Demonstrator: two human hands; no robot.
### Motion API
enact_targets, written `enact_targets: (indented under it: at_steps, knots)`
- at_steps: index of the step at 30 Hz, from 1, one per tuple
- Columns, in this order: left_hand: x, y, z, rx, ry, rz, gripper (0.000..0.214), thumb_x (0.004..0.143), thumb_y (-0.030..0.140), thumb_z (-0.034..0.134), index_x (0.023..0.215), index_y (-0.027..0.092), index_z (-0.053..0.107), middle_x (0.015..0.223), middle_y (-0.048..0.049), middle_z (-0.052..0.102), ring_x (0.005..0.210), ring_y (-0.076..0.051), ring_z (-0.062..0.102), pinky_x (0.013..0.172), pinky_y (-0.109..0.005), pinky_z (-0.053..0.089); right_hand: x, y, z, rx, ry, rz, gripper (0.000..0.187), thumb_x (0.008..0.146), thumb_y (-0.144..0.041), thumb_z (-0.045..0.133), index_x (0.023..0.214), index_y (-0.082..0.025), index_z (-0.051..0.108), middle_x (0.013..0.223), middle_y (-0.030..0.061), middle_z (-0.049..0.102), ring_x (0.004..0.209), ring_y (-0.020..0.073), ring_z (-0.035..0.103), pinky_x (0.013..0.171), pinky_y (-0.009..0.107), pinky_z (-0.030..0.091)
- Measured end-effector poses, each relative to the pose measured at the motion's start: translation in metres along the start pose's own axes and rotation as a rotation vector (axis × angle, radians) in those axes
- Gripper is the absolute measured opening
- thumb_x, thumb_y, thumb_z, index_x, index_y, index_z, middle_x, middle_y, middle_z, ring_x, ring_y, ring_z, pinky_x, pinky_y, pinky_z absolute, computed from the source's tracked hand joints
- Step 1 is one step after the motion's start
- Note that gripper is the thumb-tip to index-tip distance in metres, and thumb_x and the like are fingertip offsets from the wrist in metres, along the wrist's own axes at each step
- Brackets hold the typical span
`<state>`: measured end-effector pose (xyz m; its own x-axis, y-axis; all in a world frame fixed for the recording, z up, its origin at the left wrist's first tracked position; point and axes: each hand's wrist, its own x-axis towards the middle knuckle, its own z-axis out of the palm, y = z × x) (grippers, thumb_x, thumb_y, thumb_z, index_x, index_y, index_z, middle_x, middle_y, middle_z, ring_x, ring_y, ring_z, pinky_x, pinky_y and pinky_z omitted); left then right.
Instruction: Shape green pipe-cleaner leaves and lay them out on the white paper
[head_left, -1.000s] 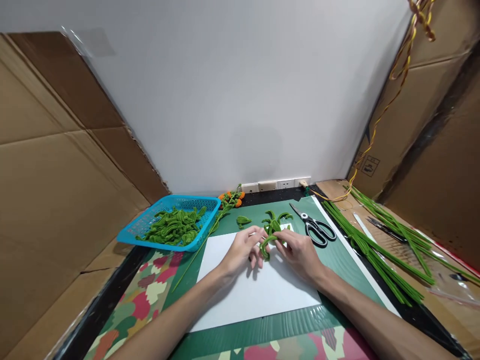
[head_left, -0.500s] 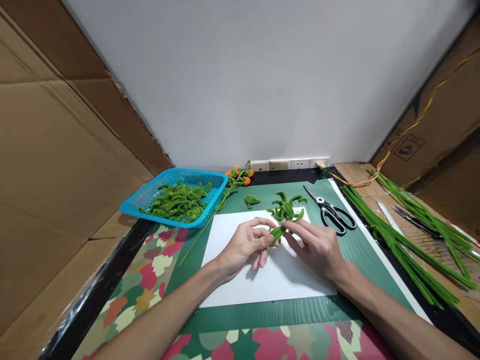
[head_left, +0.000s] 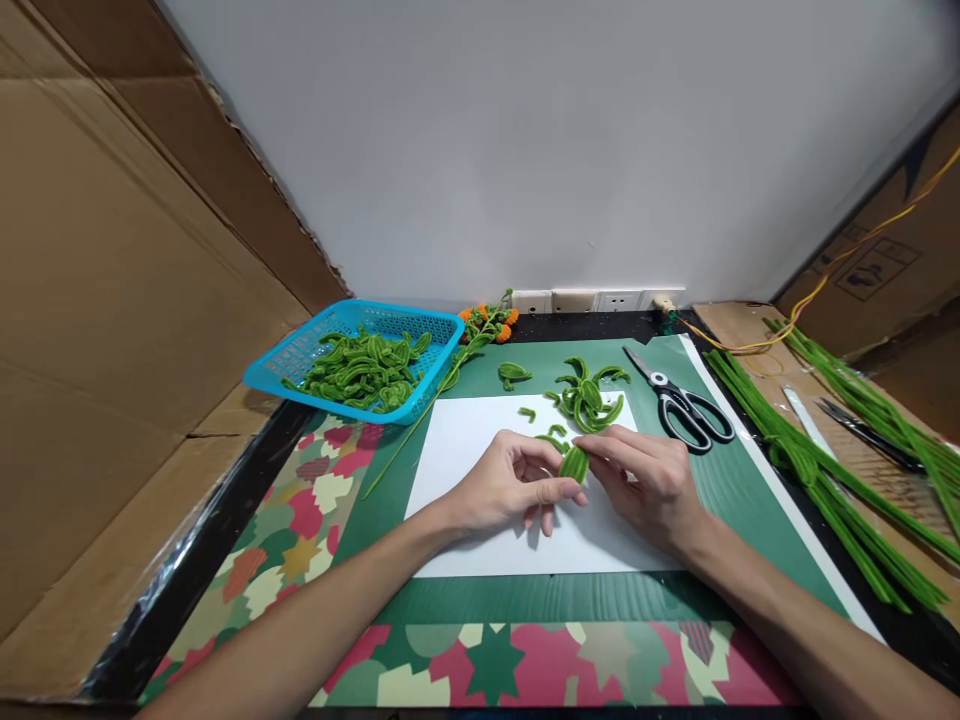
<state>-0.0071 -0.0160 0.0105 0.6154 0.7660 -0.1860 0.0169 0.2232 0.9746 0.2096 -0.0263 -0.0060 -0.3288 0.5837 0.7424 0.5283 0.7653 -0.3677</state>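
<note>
Both hands meet over a white sheet (head_left: 480,455) on the green mat. A short, folded green pipe-cleaner piece (head_left: 575,463) is pinched between my left hand (head_left: 510,485) and my right hand (head_left: 649,485); fingers of both are closed on it. Just beyond the fingers lies a small pile of bent green leaf shapes (head_left: 589,395), with a single leaf (head_left: 513,373) and small green bits (head_left: 527,412) to its left.
A blue basket (head_left: 300,350) holding several green leaf pieces stands at the back left. A long stem with orange flowers (head_left: 487,325) leans beside it. Black-handled scissors (head_left: 686,410) lie right of the pile. Long green pipe cleaners (head_left: 817,480) lie at the right. Cardboard walls flank both sides.
The view has tilted down, so everything sits higher in the frame. The curved green piece between my fingers is now folded tighter and shorter. Small green bits now show on the white sheet.
</note>
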Motion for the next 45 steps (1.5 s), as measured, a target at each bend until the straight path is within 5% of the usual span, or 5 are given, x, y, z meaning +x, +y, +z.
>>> enact_targets:
  at_steps: [7,19,28,37,45]
  knots:
    - [0.003,-0.002,0.004,-0.005,0.069,0.036,0.039,0.084,0.047,0.087,0.087,0.009,0.076,0.062,-0.0049,0.068,0.048,-0.014,0.066,0.039,-0.018,0.045,-0.001,0.002,0.000,-0.031,0.004,0.053,0.026,0.101,-0.012,0.062,0.126,-0.016,0.070,0.087,0.0033,0.076,0.050,0.0086,0.053,0.048,0.023,0.042]
    - [0.005,-0.004,0.001,-0.158,0.108,0.049,0.043,0.098,0.056,0.066,0.083,0.017,0.055,0.065,0.0052,0.052,0.040,-0.005,0.049,0.035,-0.016,0.030,-0.002,0.003,0.000,0.178,-0.076,0.148,0.016,0.102,-0.016,0.066,0.116,-0.017,0.074,0.103,0.0091,0.077,0.065,0.0116,0.064,0.054,0.024,0.050]
    - [0.006,-0.008,0.001,-0.071,0.139,0.086,0.042,0.101,0.056,0.059,0.087,0.017,0.058,0.058,0.0045,0.055,0.036,-0.007,0.050,0.032,-0.015,0.031,0.001,0.001,-0.003,0.497,-0.182,0.416,0.009,0.096,-0.028,0.076,0.098,-0.020,0.078,0.075,-0.0002,0.070,0.050,0.0098,0.057,0.047,0.024,0.045]
    - [0.008,-0.008,-0.001,-0.192,0.235,0.142,0.035,0.101,0.052,0.058,0.114,0.019,0.060,0.097,-0.0029,0.066,0.048,-0.008,0.061,0.033,-0.016,0.041,0.001,0.007,-0.004,0.578,0.187,0.701,0.022,0.095,-0.039,0.077,0.088,-0.018,0.077,0.068,-0.0007,0.066,0.042,0.0076,0.048,0.039,0.023,0.038]
    - [0.008,-0.007,0.001,-0.150,0.236,0.120,0.037,0.102,0.053,0.054,0.100,0.018,0.062,0.078,0.0000,0.063,0.041,-0.008,0.055,0.031,-0.017,0.036,0.004,0.018,-0.002,0.910,0.294,1.035,0.046,0.084,-0.048,0.084,0.065,-0.022,0.051,0.048,-0.0077,0.048,0.033,0.0076,0.039,0.027,0.019,0.031]
